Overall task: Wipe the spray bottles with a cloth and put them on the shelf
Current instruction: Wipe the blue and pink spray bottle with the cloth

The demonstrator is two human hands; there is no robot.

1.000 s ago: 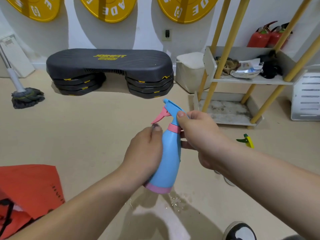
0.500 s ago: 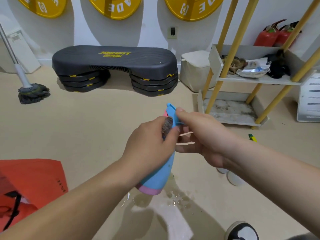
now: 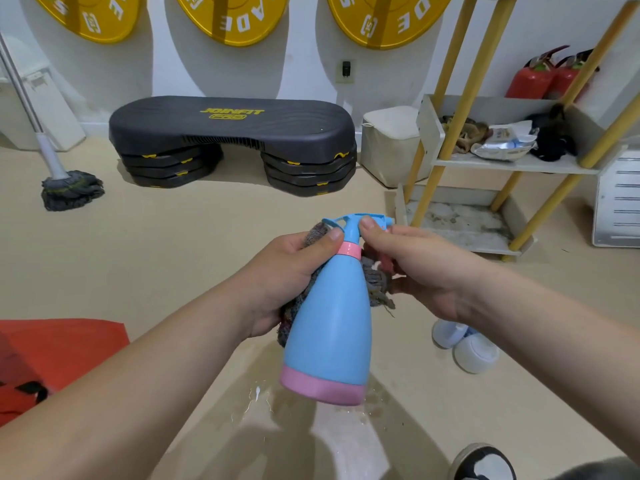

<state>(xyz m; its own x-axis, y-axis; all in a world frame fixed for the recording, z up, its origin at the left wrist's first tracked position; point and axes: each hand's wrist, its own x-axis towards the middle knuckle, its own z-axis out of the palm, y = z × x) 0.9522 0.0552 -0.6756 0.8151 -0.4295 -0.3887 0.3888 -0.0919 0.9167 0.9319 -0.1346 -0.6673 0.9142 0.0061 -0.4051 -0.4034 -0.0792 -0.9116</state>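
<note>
1. Lately tilted, the spray bottle now hangs upright in mid-air, cloth bunched behind it.
2. Curled fingers of the left hand press cloth to its neck; the right hand pinches the spray head.
3. Wet plastic could slip onto the puddled floor.

Both my bare forearms reach in from low on either side and meet in the middle, wrists about level. My left hand is curled round the cloth, holding it against the side of the spray bottle, thumb up by the collar. My right hand pinches the bottle's neck under the head, thumb on top, other fingers curled behind
</note>
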